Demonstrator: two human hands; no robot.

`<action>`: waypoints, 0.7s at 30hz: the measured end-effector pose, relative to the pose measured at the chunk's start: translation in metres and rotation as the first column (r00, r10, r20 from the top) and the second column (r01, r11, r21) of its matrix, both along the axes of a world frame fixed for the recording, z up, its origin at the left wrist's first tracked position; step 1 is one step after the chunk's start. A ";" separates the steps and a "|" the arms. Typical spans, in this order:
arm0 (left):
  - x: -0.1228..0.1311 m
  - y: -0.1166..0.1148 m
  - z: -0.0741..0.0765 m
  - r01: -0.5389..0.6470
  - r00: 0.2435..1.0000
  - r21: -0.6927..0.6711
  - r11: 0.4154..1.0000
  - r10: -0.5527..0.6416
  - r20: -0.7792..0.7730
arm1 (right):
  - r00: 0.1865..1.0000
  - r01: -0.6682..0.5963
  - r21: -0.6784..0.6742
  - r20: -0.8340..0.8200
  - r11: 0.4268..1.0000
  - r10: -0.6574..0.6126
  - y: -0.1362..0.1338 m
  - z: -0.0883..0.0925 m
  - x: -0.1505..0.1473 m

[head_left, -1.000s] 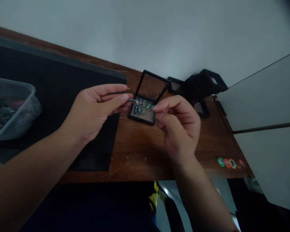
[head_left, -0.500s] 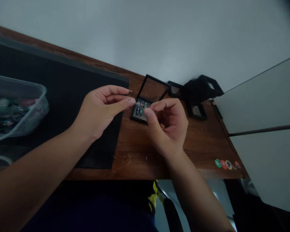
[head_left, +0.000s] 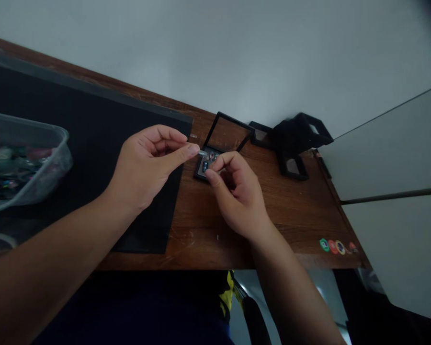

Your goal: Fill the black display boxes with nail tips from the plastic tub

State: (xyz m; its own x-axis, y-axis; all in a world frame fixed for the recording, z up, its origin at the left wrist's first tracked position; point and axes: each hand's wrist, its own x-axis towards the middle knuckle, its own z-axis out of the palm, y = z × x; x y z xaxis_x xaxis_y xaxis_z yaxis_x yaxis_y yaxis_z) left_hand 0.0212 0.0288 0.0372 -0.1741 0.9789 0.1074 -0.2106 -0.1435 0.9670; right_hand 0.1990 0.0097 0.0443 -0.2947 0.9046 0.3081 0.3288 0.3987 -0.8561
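My left hand (head_left: 147,165) is closed in a pinch on a small, clear, shiny piece (head_left: 203,154), too small for me to name exactly. Just right of it, my right hand (head_left: 239,194) has thumb and forefinger pressed together; whatever is between them is hidden. Behind and below the fingertips lies a small black display case (head_left: 198,173), its framed lid (head_left: 227,135) tilted up. Inside the case are several glossy, oval pieces, with a dark blue one (head_left: 205,166) showing. My right hand covers part of the case.
On the left, a clear plastic tub (head_left: 59,143) full of small mixed pieces stands on a black mat (head_left: 100,124). More black cases (head_left: 301,136) are stacked by the wall. Several round coloured stickers (head_left: 332,247) are near the right front of the wooden table (head_left: 201,235).
My right hand has moved left, closer to my left hand's fingertips, and now covers more of the case. My left forefinger has drawn back slightly.
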 end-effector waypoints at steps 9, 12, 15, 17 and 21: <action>-0.001 0.002 0.003 -0.011 0.999 0.024 1.000 0.010 0.043 | 0.984 0.150 0.048 -0.103 0.988 -0.144 -0.006 -0.002 -0.011; -0.002 0.002 0.004 -0.014 0.999 0.021 1.000 0.014 0.029 | 0.976 0.181 0.053 -0.129 0.982 -0.173 -0.008 0.000 -0.014; -0.002 0.001 0.004 -0.042 0.998 0.020 0.999 0.043 -0.044 | 0.983 0.111 0.014 -0.148 0.994 -0.108 -0.012 0.004 -0.015; -0.002 0.000 0.004 -0.087 0.992 0.048 0.995 0.091 -0.087 | 0.985 0.082 0.000 -0.153 0.997 -0.081 -0.013 0.006 -0.016; -0.001 0.000 0.003 -0.126 0.991 0.104 0.987 0.131 -0.038 | 0.981 0.082 -0.048 -0.175 0.995 -0.089 -0.014 0.006 -0.016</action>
State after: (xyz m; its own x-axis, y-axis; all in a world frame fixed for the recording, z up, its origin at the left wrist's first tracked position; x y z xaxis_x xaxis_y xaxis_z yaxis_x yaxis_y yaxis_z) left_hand 0.0199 0.0288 0.0401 -0.2906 0.9323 0.2153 -0.1409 -0.2643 0.9541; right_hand 0.1833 -0.0043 0.0506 -0.1596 0.9370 0.3107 0.2024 0.3391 -0.9187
